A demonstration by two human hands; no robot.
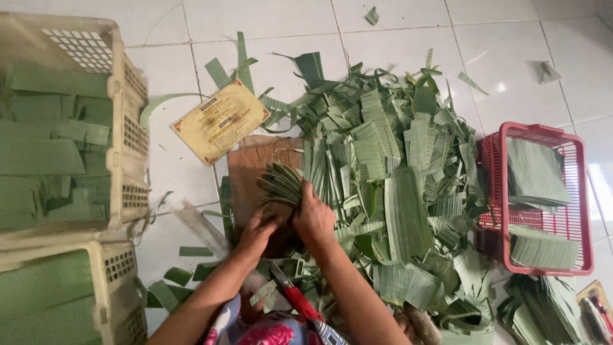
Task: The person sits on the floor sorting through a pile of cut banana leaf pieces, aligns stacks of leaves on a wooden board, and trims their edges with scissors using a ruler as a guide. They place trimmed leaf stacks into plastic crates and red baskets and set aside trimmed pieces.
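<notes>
At centre, above a brown wooden board point(255, 167): left hand point(258, 231) and right hand point(313, 217), side by side, both closed around 1 fanned bundle of leaf strips point(280, 184) resting on the board. Just below the wrists: red-handled cutter point(295, 298). Left of the board: clear ruler point(199, 227) and yellow printed card point(220, 121) on the white tiled floor point(408, 25). Right of the hands: large heap of cut green leaves point(396, 191). Far right: red basket point(578, 211) with stacked leaf sheets. Far left: 2 beige crates point(131, 160), likewise filled.
</notes>
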